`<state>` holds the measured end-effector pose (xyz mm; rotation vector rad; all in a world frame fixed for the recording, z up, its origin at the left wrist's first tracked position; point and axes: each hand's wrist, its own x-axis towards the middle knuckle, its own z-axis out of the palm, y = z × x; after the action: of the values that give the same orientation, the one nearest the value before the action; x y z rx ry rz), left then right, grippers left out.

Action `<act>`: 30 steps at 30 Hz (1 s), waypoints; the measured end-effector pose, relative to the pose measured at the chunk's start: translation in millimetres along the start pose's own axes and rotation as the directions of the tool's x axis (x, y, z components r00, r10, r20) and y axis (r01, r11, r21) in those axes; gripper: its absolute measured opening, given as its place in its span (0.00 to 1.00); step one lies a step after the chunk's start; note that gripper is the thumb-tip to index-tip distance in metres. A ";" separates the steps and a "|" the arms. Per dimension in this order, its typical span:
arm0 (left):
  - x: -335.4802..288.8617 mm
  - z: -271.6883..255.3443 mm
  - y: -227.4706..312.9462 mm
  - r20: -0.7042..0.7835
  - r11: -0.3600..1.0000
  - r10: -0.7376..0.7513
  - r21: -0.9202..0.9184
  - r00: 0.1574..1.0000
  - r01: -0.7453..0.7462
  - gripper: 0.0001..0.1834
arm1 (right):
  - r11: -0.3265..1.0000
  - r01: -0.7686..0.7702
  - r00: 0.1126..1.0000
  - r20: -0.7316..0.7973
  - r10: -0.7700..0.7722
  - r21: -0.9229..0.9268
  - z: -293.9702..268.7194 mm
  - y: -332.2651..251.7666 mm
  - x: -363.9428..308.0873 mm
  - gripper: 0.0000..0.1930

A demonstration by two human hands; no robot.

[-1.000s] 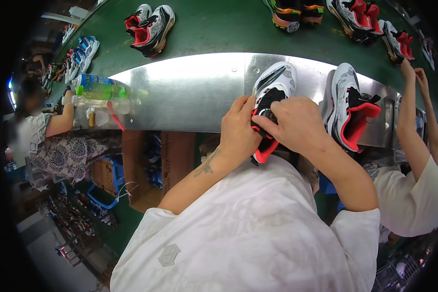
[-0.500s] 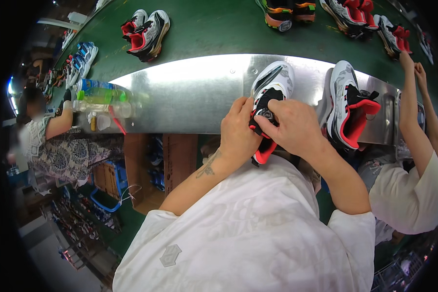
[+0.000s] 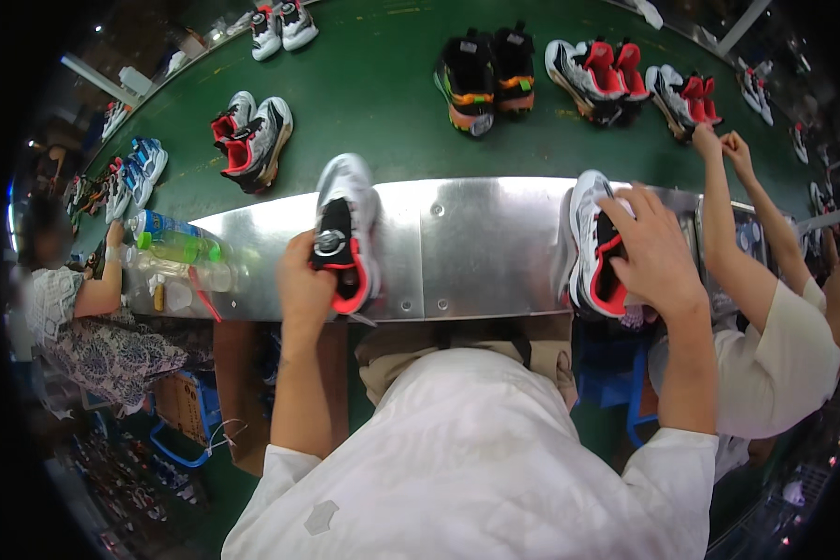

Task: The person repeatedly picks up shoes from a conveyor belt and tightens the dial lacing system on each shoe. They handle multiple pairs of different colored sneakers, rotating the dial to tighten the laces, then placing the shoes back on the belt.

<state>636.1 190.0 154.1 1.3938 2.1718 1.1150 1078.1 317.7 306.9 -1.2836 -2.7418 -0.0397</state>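
My left hand (image 3: 306, 287) grips a white, grey and black sneaker (image 3: 345, 182) by its side, near the heel, above the metal ledge. A red lining shows in that shoe's opening, and a round dial (image 3: 329, 243) sits on its black tongue. To the right, a matching sneaker (image 3: 585, 210) stands on the ledge, toe pointing away. Over its opening, my right hand (image 3: 661, 257) has its fingers spread, the fingertips at the collar. Whether they press on the shoe I cannot tell.
A shiny metal ledge (image 3: 476, 252) borders the green belt (image 3: 373, 112), which carries several pairs of sneakers. Bottles (image 3: 182, 245) lie at the ledge's left end. One person (image 3: 56, 303) sits at left; another (image 3: 765, 327) at right reaches over the belt.
My hands have parted. The left has carried its sneaker leftward, and the right has let go of it and moved over to the other shoe. Shoes on the belt appear shifted left.
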 end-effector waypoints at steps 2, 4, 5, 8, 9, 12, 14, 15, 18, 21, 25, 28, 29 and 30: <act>20.4 -24.4 -5.5 0.083 0.988 -0.154 0.033 0.985 0.152 0.22 | 0.995 -0.099 0.971 0.221 0.094 0.012 14.9 39.5 -12.9 0.20; 14.4 -53.8 -6.0 0.083 0.980 -0.198 -0.004 0.977 0.199 0.21 | 0.993 -0.054 0.977 0.210 0.031 0.104 25.9 39.4 -3.0 0.18; 8.0 -56.1 4.8 -0.080 0.997 -0.014 0.080 0.997 0.021 0.21 | 0.989 -0.026 0.980 0.200 -0.003 0.145 29.9 37.6 3.9 0.17; -14.9 -36.8 82.2 -0.319 0.915 0.397 0.214 0.861 -0.342 0.20 | 0.959 0.010 0.995 0.093 -0.038 0.282 27.4 -8.1 16.2 0.16; -26.2 -22.0 96.5 -0.230 0.922 0.376 -0.005 0.898 -0.387 0.21 | 0.952 0.023 0.994 0.097 -0.055 0.306 32.1 -22.4 22.8 0.17; -59.2 41.9 126.1 0.345 0.946 0.316 -0.189 0.884 -0.264 0.26 | 0.879 0.137 0.982 0.052 -0.180 0.456 52.9 -59.9 47.4 0.19; -59.4 82.0 119.4 0.438 0.944 0.320 -0.226 0.840 -0.242 0.15 | 0.847 0.177 0.967 0.070 -0.244 0.501 69.3 -73.6 59.6 0.17; -57.1 84.1 119.2 0.489 0.958 0.250 -0.253 0.836 -0.138 0.13 | 0.838 0.213 0.953 0.084 -0.292 0.502 75.2 -77.1 62.8 0.16; -57.5 86.3 120.2 0.523 0.951 0.167 -0.308 0.836 0.003 0.11 | 0.897 0.319 0.905 0.182 -0.384 0.306 80.0 -99.8 55.5 0.13; -53.6 73.4 125.3 0.671 0.944 0.097 -0.297 0.735 0.147 0.10 | 0.865 0.362 0.898 0.122 -0.424 0.348 74.8 -98.1 46.1 0.24; -27.0 44.6 143.0 0.176 0.884 0.443 -0.250 0.879 -0.395 0.23 | 0.777 0.258 0.965 -0.118 -0.233 0.574 74.2 -80.4 7.9 0.44; -16.2 42.7 186.0 0.274 0.802 0.576 -0.370 0.770 -0.468 0.26 | 0.744 -0.118 0.988 0.007 0.151 0.657 90.1 -87.6 -17.7 0.46; -17.4 51.7 195.6 0.322 0.766 0.634 -0.387 0.703 -0.513 0.27 | 0.662 -0.255 0.966 0.157 0.206 0.705 92.4 -89.5 -19.0 0.44; -16.3 64.7 196.0 0.549 0.798 0.601 -0.386 0.581 -0.462 0.25 | 0.567 -0.389 0.921 0.303 0.245 0.726 94.4 -90.6 -18.9 0.43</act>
<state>805.6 246.2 258.9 2.0295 1.1182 0.7897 1012.0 251.9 213.3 -1.4655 -2.0910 1.2077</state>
